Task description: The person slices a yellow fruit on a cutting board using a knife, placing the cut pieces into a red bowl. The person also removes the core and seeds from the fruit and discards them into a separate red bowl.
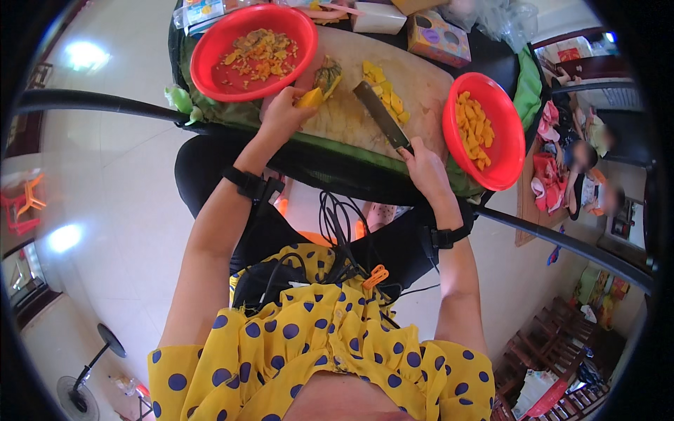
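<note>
My left hand is closed on a piece of pumpkin with orange-yellow flesh, over the near left part of the cutting board. Just beyond it lie strips of green-and-yellow peel. Gripped by its handle in my right hand, a cleaver points away and to the left. Its blade rests against or just above a row of cut pumpkin pieces. On the right, a red basin holds several yellow chunks. Another red basin, at the far left, contains seeds and pulp.
A patterned tissue box, a white box and clear plastic bags line the far table edge. Black cables hang over my lap. Other people sit at the far right. A fan stands lower left.
</note>
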A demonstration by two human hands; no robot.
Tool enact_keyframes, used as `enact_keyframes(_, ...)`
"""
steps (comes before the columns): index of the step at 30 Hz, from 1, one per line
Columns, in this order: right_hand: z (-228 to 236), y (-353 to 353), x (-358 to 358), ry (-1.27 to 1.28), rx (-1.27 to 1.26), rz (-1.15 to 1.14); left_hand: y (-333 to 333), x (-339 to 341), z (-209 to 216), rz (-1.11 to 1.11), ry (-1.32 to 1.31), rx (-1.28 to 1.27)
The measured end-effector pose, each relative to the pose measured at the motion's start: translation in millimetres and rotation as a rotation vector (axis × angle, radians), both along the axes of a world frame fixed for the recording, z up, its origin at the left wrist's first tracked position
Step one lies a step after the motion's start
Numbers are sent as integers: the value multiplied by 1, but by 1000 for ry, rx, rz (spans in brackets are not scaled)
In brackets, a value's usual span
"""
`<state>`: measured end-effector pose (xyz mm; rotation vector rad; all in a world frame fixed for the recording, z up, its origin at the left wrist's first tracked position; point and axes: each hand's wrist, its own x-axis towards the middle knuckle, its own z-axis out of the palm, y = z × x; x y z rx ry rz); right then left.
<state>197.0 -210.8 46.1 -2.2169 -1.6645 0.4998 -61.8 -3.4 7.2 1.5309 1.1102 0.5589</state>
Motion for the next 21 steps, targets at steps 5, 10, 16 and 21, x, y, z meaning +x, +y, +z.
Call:
enact_keyframes(5,2,7,-8,90,-6,54,3,4,-9,-11,6,-13)
enact_keyframes(10,-2,15,-6,11,-39,-5,4,2,-15,-11,27,84)
enact_keyframes(16,4,8,20,52,-57,0,-2,4,-3,-23,23,-1)
enact_keyframes(21,15,-15,16,121,-139,170,-3,7,-3,-54,38,14)
